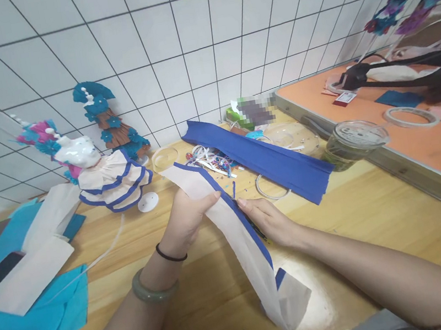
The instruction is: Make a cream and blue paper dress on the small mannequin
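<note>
My left hand (189, 214) is closed on a long strip of pale crepe paper (231, 233) with a blue border, thumb on top near the border. The strip's lower end folds over above the wooden table. Against the blue edge, my right hand (268, 218) is closed around scissors (259, 229), mostly hidden by the fingers. A thin blue sliver (234, 189) shows near their tip. Beyond the hands lies a folded length of blue crepe paper (263, 155). A white figure in a tiered dress (114, 179) with blue trim stands behind my left hand.
Paper scraps (211, 158) lie in a heap behind the strip. A tape roll (272, 186) and a lidded jar (353, 141) are to the right, beside an orange board (408, 135). At left, a phone (1, 272) rests on turquoise paper (59, 307). A tiled wall closes the back.
</note>
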The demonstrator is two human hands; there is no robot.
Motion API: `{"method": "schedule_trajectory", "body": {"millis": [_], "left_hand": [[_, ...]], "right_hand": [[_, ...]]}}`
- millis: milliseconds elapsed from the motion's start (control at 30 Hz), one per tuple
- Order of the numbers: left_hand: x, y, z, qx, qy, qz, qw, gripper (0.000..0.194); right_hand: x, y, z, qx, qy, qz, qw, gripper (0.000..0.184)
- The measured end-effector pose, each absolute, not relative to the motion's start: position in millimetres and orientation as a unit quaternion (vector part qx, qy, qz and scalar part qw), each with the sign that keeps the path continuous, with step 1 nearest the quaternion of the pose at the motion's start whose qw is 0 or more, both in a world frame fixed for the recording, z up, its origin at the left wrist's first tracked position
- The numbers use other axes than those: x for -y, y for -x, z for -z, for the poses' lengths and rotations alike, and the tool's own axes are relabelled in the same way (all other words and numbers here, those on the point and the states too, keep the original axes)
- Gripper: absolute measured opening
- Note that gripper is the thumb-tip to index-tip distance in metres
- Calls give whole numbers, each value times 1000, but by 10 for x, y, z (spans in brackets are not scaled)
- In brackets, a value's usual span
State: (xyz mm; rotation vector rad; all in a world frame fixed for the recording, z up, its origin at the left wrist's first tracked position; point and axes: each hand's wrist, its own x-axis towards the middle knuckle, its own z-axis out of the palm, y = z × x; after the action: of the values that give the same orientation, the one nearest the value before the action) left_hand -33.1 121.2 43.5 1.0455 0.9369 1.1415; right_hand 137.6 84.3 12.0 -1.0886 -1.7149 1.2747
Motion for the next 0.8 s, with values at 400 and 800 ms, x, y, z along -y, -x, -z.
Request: {"method": "schedule_trajectory", "body": {"millis": [400,800], "left_hand": [[-1222,332,-420,-385,-462,-494,628,38],[-1207,308,-468,-378,-453,-472,655,34]], "right_hand": [[-863,-1419,-182,715,444,-435,320,48],[-880,-1442,-219,808,476,-255,236,43]]}}
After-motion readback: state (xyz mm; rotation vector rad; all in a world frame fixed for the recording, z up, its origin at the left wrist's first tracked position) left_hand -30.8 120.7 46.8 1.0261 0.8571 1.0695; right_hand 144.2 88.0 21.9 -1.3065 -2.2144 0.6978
